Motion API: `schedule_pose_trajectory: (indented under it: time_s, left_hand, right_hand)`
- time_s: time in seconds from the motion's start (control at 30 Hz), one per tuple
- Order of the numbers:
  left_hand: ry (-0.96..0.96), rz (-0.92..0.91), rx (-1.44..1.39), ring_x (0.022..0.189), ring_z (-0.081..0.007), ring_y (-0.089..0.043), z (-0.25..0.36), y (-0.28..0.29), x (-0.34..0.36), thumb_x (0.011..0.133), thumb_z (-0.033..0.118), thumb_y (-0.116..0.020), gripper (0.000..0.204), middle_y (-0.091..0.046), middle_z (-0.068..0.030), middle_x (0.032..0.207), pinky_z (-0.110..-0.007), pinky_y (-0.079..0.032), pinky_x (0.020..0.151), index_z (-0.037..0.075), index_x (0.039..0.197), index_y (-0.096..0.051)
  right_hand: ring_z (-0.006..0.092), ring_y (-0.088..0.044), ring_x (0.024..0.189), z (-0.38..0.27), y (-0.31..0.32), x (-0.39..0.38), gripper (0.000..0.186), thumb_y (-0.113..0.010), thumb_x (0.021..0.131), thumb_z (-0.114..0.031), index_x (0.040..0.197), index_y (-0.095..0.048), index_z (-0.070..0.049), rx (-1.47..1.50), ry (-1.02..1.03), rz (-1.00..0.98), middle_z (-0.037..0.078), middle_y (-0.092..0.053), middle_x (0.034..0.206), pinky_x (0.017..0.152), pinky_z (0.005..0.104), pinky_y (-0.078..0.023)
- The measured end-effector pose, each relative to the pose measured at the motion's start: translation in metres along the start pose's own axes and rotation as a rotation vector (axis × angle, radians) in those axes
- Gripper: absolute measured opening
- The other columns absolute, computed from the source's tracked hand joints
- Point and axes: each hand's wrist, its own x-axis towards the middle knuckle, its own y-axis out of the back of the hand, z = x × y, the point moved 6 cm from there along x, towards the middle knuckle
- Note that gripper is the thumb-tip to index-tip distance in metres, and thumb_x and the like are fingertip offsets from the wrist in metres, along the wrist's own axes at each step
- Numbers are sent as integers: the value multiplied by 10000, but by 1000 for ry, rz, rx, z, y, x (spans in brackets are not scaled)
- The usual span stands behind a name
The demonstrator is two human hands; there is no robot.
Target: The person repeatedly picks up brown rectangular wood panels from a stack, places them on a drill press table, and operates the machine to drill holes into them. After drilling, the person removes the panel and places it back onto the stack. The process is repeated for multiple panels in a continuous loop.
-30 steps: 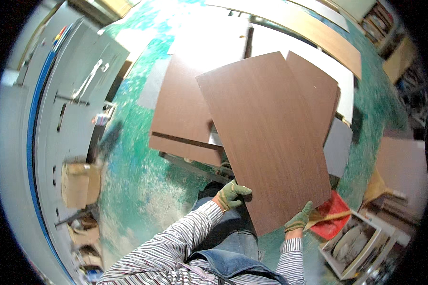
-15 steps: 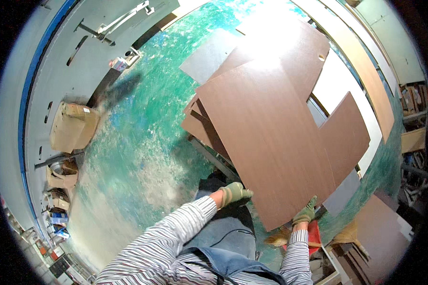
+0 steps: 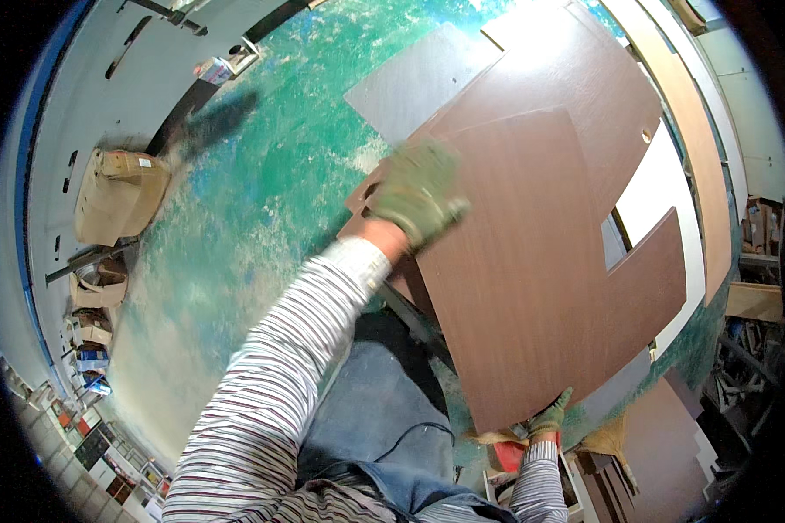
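Observation:
A large brown board (image 3: 506, 288) lies on top of a stack of other brown boards. My left hand (image 3: 420, 193), in a green glove, is over the board's far left part, smeared by motion, so its fingers cannot be read. My right hand (image 3: 549, 417), gloved too, grips the board's near right edge, with a finger or thumb stretched up along its side and the rest partly hidden. Under the big board, another brown board (image 3: 619, 148) with a small hole reaches farther back. A brown piece (image 3: 650, 283) sticks out to the right.
A grey sheet (image 3: 419, 83) lies at the far left of the stack. White and tan panels (image 3: 702, 174) run along the right. Cardboard boxes (image 3: 118, 196) stand by the grey cabinet on the left. A red object (image 3: 508, 455) and brown offcuts (image 3: 667, 436) are near my right arm.
My left hand has swung forward from beside my lap to over the board's far left part. My right hand stays at the near edge. The view has shifted a little.

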Motion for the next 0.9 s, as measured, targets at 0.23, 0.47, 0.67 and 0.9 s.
schedule_pose_trajectory:
  time_s: [0.23, 0.47, 0.67, 0.9]
  left_hand:
    - [838, 410, 309, 1507, -366, -223, -284, -15, -65, 984, 611, -384, 782, -270, -157, 1631, -501, -140, 1228, 72, 1548, -338]
    - [3, 647, 87, 1506, -393, -212, -79, -47, -61, 940, 495, -564, 778, -273, -201, 1617, -543, -102, 1229, 64, 1547, -339]
    - [-76, 471, 161, 1511, -359, -221, 63, -71, -2, 961, 536, -527, 764, -277, -178, 1622, -533, -123, 1227, 101, 1557, -329]
    - [-123, 519, 310, 1542, -313, -128, 85, -98, 11, 1013, 568, -378, 777, -184, -153, 1659, -492, -41, 1239, 78, 1592, -214]
  right_hand:
    - [357, -396, 1392, -2, -13, -1, 813, -544, 939, -634, 1553, -338, -141, -82, 148, 136, 77, -384, 1582, 1153, 510, -330]
    - [331, -434, 1379, -22, -88, -19, 743, -523, 981, -570, 1543, -341, -119, -90, 227, 146, 83, -411, 1562, 1115, 500, -390]
    - [377, -337, 1448, -109, -182, -27, 763, -629, 935, -395, 1503, -355, 34, -1354, 1011, 635, 268, -357, 1547, 1195, 450, -278]
    - [374, -333, 1456, 6, -335, -66, 727, -623, 878, -491, 1437, -496, -43, -1499, 1412, -244, 213, -397, 1546, 1214, 559, -176]
